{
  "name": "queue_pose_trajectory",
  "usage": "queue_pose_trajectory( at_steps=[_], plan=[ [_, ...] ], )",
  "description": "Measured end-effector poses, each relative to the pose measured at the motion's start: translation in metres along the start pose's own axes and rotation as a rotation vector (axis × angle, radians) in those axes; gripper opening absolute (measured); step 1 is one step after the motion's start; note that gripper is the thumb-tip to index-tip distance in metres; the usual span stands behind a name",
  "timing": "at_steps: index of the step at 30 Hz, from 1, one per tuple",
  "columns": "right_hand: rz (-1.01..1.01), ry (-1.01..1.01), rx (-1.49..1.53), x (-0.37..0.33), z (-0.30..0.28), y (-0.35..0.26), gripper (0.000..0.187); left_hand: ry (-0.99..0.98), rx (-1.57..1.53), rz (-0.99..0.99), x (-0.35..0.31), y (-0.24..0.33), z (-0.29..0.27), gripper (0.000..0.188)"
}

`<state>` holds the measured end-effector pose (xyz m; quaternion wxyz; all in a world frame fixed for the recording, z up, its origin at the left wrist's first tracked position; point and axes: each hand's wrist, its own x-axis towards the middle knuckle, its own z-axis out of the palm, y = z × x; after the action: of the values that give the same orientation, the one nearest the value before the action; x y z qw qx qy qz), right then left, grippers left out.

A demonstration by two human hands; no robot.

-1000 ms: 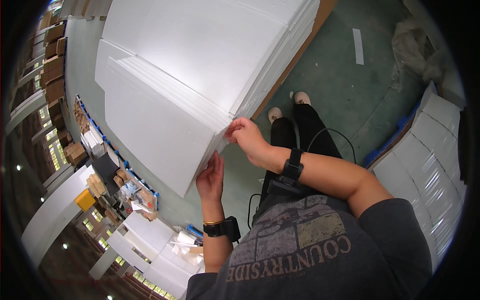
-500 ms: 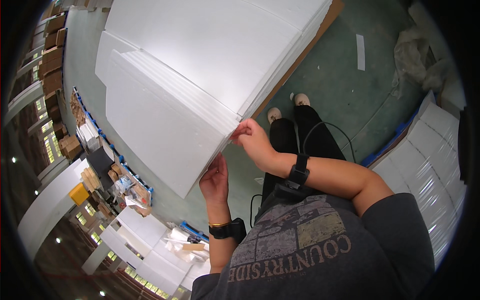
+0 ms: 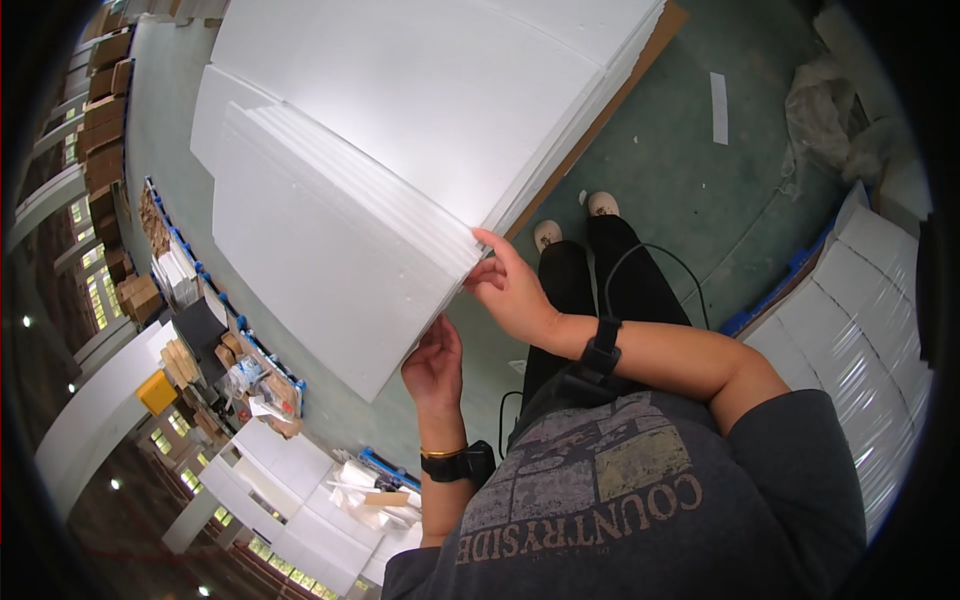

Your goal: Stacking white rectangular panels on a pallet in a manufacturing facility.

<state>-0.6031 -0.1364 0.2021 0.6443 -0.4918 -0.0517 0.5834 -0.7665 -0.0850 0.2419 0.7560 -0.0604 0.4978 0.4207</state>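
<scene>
A fanned bundle of thin white sheets hangs over the near left edge of a larger white stack. My right hand is at the bundle's near corner, one finger stretched onto the top and the others curled at the edge, gripping it. Lower down the same edge, my left hand has its palm turned up and its fingers closed on the sheets from below. Its fingertips are partly hidden behind them. Several staggered sheet edges show along the bundle's upper side.
Brown board shows under the large stack. A plastic-wrapped white stack stands at the right on a blue pallet. Crumpled clear plastic and a white strip lie on the green floor. A black cable loops beside my legs.
My right hand's index finger has moved up onto the top of the corner, spreading from the other fingers. My left hand and the bundle have dipped slightly.
</scene>
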Motion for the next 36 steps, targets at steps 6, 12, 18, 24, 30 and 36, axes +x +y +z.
queue_pose_trajectory(
  at_steps=[6, 12, 18, 24, 30, 36],
  plan=[
    [-0.008, -0.019, 0.051, 0.001, -0.003, -0.001, 0.058, 0.059, -0.041, 0.023, -0.003, -0.002, 0.007, 0.061],
    [-0.010, -0.024, 0.007, 0.004, -0.005, 0.001, 0.055, 0.040, 0.023, 0.028, -0.003, -0.003, 0.007, 0.062],
    [0.016, -0.031, -0.038, 0.006, -0.006, -0.001, 0.052, 0.023, 0.013, 0.026, -0.004, -0.002, 0.008, 0.065],
    [0.035, -0.036, -0.036, 0.005, -0.006, -0.004, 0.053, 0.055, 0.027, 0.011, -0.004, 0.000, 0.006, 0.067],
    [-0.008, -0.017, -0.096, 0.006, -0.011, 0.002, 0.053, -0.060, 0.178, -0.016, -0.003, 0.005, -0.007, 0.065],
    [-0.072, -0.098, -0.578, 0.007, -0.028, -0.024, 0.047, -0.022, 0.537, -0.008, 0.009, 0.069, -0.101, 0.050]
  ],
)
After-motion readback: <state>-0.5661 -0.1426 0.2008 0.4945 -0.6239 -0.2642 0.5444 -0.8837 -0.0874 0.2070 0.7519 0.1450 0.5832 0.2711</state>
